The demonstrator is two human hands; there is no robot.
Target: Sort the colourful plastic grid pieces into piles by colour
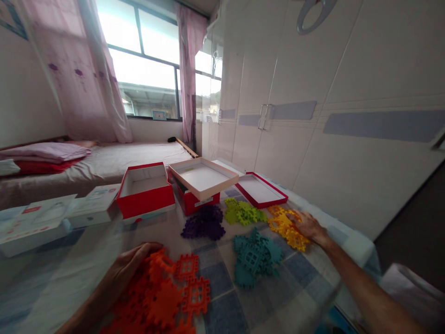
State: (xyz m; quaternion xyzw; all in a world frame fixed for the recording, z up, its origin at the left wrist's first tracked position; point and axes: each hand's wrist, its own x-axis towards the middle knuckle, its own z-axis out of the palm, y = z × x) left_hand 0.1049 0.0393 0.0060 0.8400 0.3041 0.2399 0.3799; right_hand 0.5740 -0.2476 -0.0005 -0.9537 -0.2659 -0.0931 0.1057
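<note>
Sorted heaps of interlocking plastic tiles lie on a checked cloth. My left hand [127, 271] lies flat, fingers together, against the left side of the orange heap [167, 297]. My right hand [308, 225] reaches out and rests on the yellow heap [287, 227], fingers curled over the tiles. Between the hands sit a teal heap [253, 255], a purple heap [205, 222] and a lime-green heap [241, 212].
Behind the heaps stand an open red box [146, 195], a second red box with a pale lid [201, 178] laid across it, and a flat red tray [260, 189]. White booklets and boxes [52, 213] lie at left. A bed, window and wardrobe doors surround the table.
</note>
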